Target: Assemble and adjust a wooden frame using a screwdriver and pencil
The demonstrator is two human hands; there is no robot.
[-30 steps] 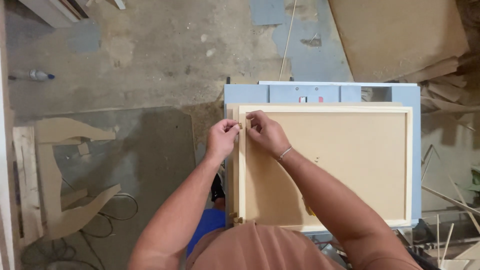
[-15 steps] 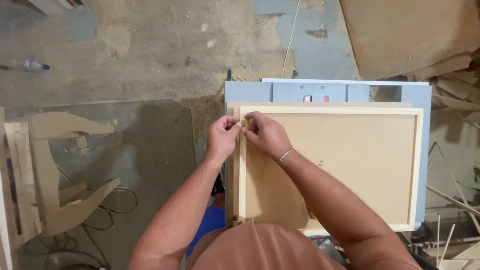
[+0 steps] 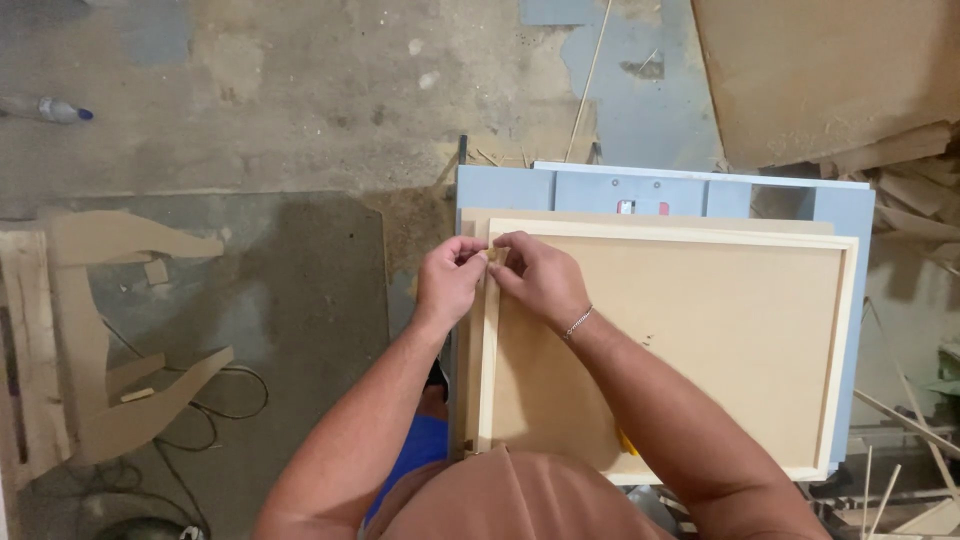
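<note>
Still pinching frame corner [image 3: 492, 240], hands [image 3: 450, 280] unmoved

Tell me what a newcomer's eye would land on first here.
First, the left hand and right hand, pinched together at the far left corner of a pale framed wooden panel. The panel lies on a blue-grey table. To the left, curved wooden cutouts lie on the dusty floor.

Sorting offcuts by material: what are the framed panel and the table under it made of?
Framed panel: apparently raw fibreboard, matte tan and grainless, edged with paler strips, likely bare wood. Table: smooth, uniformly blue-grey, probably painted metal or laminate; unclear which.
</note>
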